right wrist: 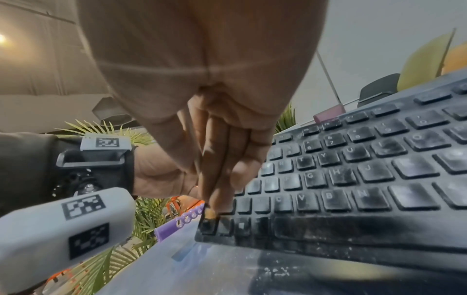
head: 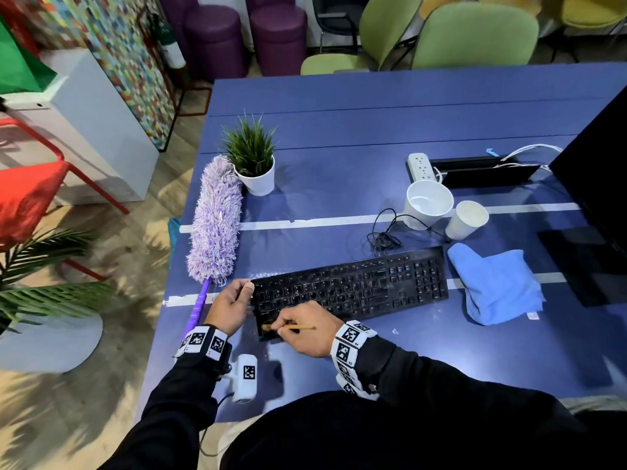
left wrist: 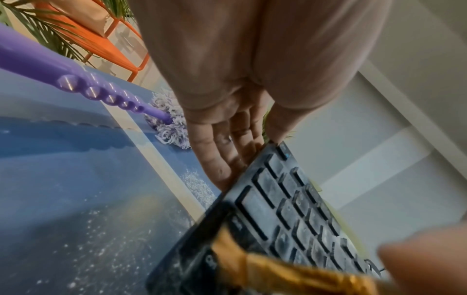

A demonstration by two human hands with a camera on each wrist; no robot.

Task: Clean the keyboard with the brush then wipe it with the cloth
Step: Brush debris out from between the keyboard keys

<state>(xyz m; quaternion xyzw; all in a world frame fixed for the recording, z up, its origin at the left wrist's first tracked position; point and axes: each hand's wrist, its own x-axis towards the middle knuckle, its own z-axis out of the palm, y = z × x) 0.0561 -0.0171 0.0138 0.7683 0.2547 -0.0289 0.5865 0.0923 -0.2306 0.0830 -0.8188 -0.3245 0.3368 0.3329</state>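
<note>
Keyboard (head: 349, 290): black, dusty, lying at an angle on the blue table (head: 339, 157), near the front edge. Right hand (head: 307, 329) pinches the brush (head: 288, 327) with curled fingers; bristle end sits on the bottom-left corner keys, yellow handle points right. Left hand (head: 232, 305) braces the keyboard's left end, fingers (left wrist: 217, 151) fairly straight against its edge, thumb on the top corner. White dust specks on the table around the left end. Blue cloth (head: 497, 286) crumpled on the table just right of the keyboard, untouched. Purple duster (head: 215, 222) lies left of it, handle running past the left wrist. Behind: potted plant (head: 252, 161), two white paper cups (head: 427, 203), black cable (head: 385, 232), power strip (head: 420, 167), monitor (head: 597, 184) at right.
</note>
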